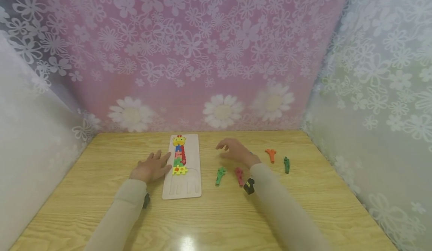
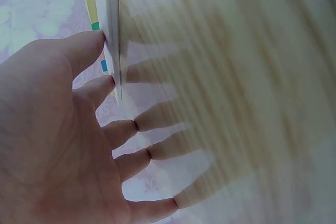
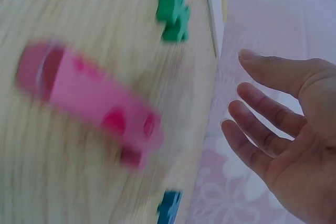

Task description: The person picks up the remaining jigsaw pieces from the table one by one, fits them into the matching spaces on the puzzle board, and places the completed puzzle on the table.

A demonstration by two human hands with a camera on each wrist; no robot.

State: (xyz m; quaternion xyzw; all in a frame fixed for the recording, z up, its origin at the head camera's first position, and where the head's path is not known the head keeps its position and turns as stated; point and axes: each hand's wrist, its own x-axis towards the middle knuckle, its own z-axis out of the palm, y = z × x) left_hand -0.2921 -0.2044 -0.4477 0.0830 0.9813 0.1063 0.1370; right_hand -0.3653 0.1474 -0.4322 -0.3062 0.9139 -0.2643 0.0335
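Observation:
My left hand (image 1: 152, 167) lies with spread fingers at the left edge of a pale wooden puzzle board (image 1: 193, 151); in the left wrist view the thumb and index fingertip touch that edge. Set in the board is a giraffe puzzle: a yellow head (image 1: 179, 141), several coloured body pieces and a yellow lower piece (image 1: 180, 171). To the right of the board my right hand (image 1: 236, 151) hovers with loosely bent fingers, holding nothing. Nearest to it lie a green puzzle piece (image 1: 220, 176) and a pink puzzle piece (image 3: 105, 100), both flat on the table.
Farther right on the wooden table (image 1: 216, 221) lie an orange piece (image 1: 271, 155) and a dark green piece (image 1: 287, 165). A pink flowered cloth (image 1: 209, 56) hangs along the back edge, with pale flowered cloth (image 1: 388, 112) on the right side.

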